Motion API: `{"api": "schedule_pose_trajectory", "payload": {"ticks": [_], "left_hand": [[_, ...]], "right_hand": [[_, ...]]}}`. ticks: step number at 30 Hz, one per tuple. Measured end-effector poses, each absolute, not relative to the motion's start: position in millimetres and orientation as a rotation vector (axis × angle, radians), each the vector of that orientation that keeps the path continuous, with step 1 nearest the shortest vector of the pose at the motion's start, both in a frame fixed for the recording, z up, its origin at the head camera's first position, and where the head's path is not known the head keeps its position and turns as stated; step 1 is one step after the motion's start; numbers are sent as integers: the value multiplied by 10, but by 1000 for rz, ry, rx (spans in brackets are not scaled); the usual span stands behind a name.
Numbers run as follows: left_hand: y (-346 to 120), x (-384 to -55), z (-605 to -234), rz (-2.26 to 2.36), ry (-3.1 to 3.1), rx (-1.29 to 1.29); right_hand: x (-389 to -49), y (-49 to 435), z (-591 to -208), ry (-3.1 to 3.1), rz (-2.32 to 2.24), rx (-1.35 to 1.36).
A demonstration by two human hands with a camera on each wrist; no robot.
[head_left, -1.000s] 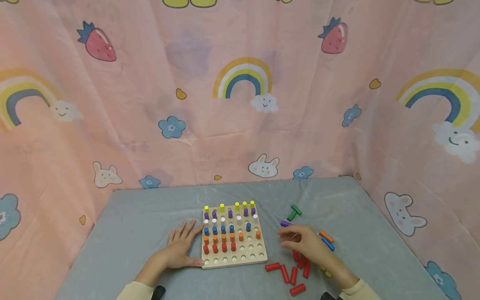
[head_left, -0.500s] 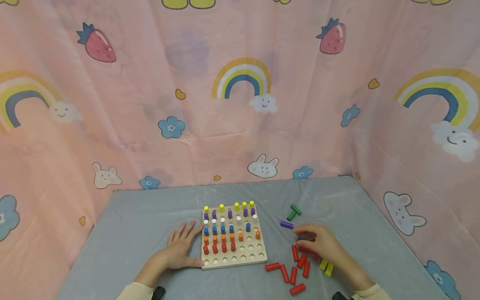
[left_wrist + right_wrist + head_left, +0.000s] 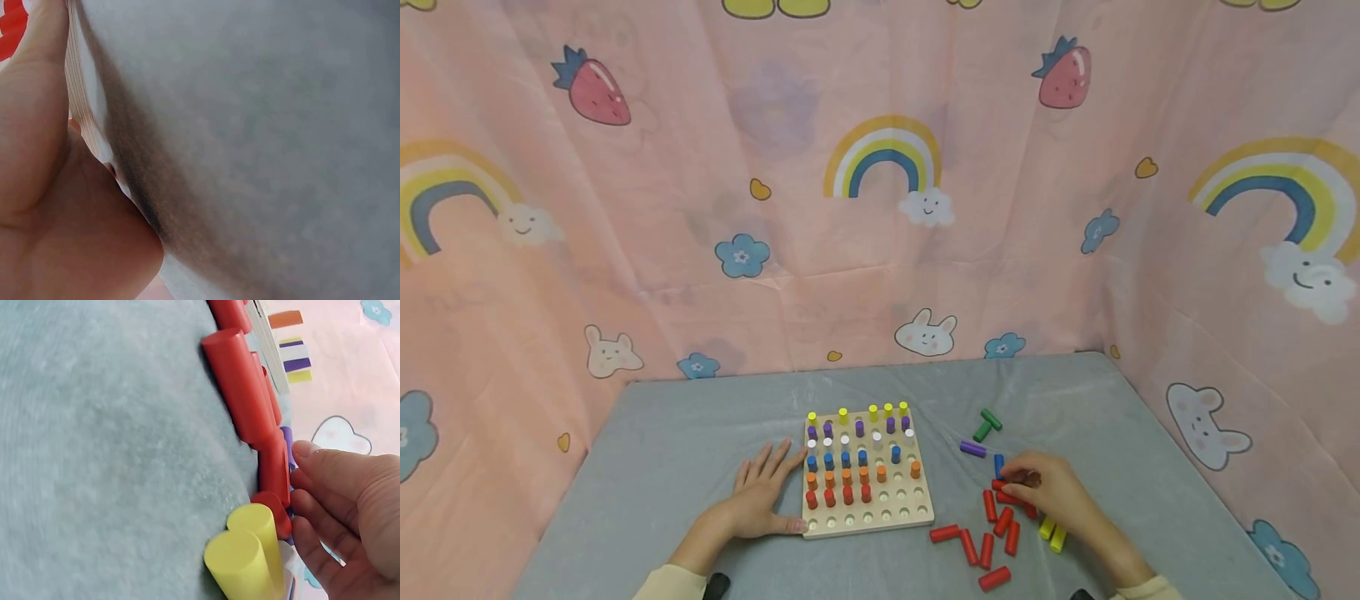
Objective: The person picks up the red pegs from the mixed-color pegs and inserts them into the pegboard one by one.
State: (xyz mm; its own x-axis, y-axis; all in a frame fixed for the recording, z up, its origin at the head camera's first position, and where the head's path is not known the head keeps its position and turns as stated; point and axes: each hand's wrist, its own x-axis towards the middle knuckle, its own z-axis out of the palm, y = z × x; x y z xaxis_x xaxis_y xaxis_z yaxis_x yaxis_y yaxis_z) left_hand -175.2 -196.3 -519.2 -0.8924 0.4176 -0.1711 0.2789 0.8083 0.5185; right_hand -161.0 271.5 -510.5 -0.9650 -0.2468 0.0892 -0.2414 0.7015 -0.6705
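A wooden pegboard (image 3: 868, 523) stands on the cloth, with coloured pegs upright in rows and some bare holes. My left hand (image 3: 760, 500) lies spread at its left side, fingertips and thumb touching the edge. In the left wrist view, the left hand (image 3: 56, 187) is beside the board's wooden edge (image 3: 78, 87). To the right of the board, my right hand (image 3: 1051, 492) hovers low over loose pegs, fingers loosely bent. A blue peg (image 3: 998, 465) lies at its fingertips, beside red pegs (image 3: 990, 506). No held peg shows in the right hand (image 3: 350, 512) in the right wrist view.
Two green pegs (image 3: 988, 423) and a purple peg (image 3: 973, 448) lie beyond the right hand. Several red pegs (image 3: 987, 550) are scattered nearer me. Two yellow pegs (image 3: 1051, 533) lie below the right forearm. A pink patterned curtain (image 3: 805, 317) hangs behind the grey cloth (image 3: 700, 417).
My right hand has moved right and slightly down, away from the purple peg. The blue peg and several red and yellow pegs have come into view. The left hand stays at the board.
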Motion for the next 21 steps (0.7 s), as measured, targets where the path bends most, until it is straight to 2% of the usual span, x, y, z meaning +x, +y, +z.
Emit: {"api": "schedule_pose_trajectory", "payload": {"ticks": [9, 21], "left_hand": [[-1971, -1749, -5197, 719, 2718, 556], [-1992, -1786, -5326, 707, 2737, 522]], "right_hand": [[-1614, 2656, -5159, 2864, -1116, -401], [-1695, 2758, -5183, 2695, -1125, -541]]}}
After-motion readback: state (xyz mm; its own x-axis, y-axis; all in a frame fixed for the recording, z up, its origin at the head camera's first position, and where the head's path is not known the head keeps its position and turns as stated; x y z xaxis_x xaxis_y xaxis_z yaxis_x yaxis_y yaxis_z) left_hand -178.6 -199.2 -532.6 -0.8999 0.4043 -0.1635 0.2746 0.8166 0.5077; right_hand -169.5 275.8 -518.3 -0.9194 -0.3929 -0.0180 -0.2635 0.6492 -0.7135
